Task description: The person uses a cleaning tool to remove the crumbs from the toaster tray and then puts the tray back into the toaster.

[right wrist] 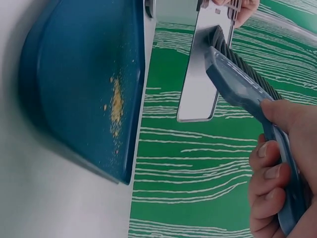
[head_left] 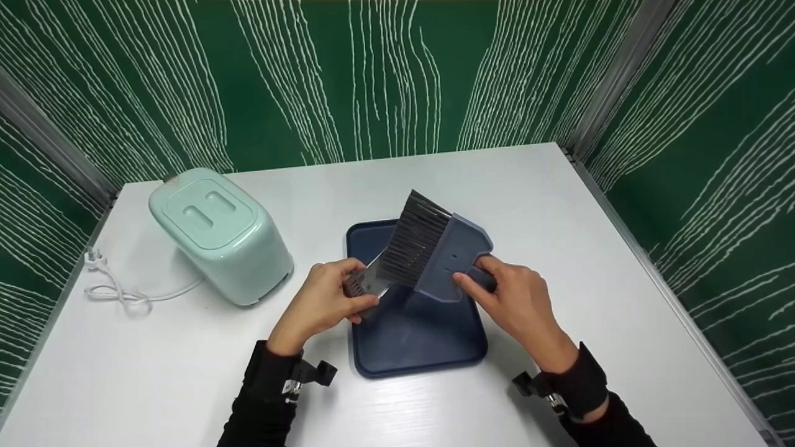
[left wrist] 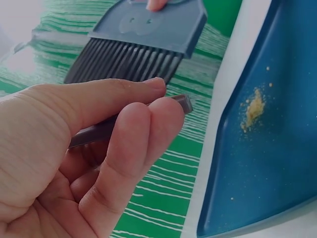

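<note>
My right hand (head_left: 518, 301) grips the handle of a blue-grey brush (head_left: 456, 254) with long dark bristles. In the left hand (head_left: 320, 301), a thin metal crumb tray (right wrist: 198, 94) with a slotted grey end is pinched between thumb and fingers. The bristles lie against the crumb tray's metal surface, seen in the right wrist view. Both are held above a dark blue tray (head_left: 419, 347). Yellowish crumbs (left wrist: 254, 109) are scattered on that tray, hidden from the head view.
A mint-green toaster (head_left: 217, 236) with two slots in its top stands on the left of the white table (head_left: 621, 323). Its white cord and plug (head_left: 118, 288) lie further left. Green panels (head_left: 397, 81) with white wavy lines enclose the back and sides.
</note>
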Demonstrator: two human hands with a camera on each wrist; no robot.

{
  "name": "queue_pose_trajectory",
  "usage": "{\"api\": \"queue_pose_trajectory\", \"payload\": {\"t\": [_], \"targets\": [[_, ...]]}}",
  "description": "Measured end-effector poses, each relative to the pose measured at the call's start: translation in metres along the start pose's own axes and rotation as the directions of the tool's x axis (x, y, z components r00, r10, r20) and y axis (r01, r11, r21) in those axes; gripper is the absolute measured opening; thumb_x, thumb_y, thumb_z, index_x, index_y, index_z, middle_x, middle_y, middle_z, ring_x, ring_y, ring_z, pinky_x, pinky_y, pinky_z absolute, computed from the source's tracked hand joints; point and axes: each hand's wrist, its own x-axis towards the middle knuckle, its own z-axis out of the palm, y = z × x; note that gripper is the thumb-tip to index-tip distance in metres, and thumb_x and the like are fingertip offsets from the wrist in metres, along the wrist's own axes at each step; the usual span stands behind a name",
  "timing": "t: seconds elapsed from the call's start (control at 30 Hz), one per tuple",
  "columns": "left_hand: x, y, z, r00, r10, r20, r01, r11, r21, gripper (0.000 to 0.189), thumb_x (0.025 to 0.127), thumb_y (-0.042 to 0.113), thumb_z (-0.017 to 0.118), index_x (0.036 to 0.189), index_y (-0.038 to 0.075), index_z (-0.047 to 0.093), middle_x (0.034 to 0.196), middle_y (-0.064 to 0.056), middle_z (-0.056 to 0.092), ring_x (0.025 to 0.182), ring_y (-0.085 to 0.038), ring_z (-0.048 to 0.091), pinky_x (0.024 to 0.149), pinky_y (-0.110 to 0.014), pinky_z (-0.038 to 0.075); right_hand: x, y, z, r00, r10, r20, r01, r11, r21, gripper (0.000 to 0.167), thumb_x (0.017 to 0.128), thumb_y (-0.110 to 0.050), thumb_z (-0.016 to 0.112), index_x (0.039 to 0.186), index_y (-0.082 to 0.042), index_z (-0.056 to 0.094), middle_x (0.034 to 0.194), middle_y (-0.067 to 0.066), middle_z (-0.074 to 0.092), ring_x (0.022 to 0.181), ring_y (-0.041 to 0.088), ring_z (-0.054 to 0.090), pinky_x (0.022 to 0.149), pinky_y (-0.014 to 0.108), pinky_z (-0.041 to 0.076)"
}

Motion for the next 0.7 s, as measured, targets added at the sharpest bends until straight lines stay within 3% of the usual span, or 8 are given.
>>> {"api": "queue_pose_trajectory", "payload": {"t": [0.13, 0.37, 0.7], "targets": [[0.000, 0.000, 0.000, 1.000, 0.014, -0.008, -0.013, 1.000, 0.023, 0.033, 0.087, 0.006, 0.088, 0.113, 0.003, 0.069, 0.073, -0.010, 0.076, 0.052, -0.018, 0.073, 0.057, -0.054, 0.065, -0.001, 0.007, -0.002, 0.999, 0.029, 0.038, -0.027, 0.999, -0.046, 0.037, 0.093, -0.038, 0.084, 0.083, -0.012, 0.061, 0.061, -0.011, 0.029, 0.052, 0.009, 0.035, 0.052, 0.025, 0.020], [0.000, -0.001, 0.000, 0.999, 0.030, -0.011, -0.029, 0.997, 0.076, 0.033, 0.087, 0.008, 0.089, 0.112, 0.005, 0.068, 0.071, -0.008, 0.076, 0.052, -0.017, 0.073, 0.050, -0.031, 0.061, -0.003, 0.016, -0.007, 0.996, 0.063, 0.065, -0.055, 0.991, -0.122, 0.037, 0.095, -0.040, 0.083, 0.084, -0.012, 0.060, 0.059, -0.008, 0.031, 0.051, 0.014, 0.038, 0.048, 0.027, 0.023], [0.001, -0.003, 0.001, 0.999, 0.041, 0.014, -0.042, 0.996, 0.078, 0.031, 0.088, 0.009, 0.088, 0.111, 0.005, 0.067, 0.075, -0.010, 0.077, 0.053, -0.017, 0.074, 0.050, -0.030, 0.061, -0.005, 0.028, -0.013, 0.998, 0.060, -0.004, -0.060, 0.981, -0.186, 0.034, 0.093, -0.038, 0.084, 0.091, -0.008, 0.068, 0.055, -0.001, 0.042, 0.047, 0.020, 0.045, 0.044, 0.030, 0.028]]}}
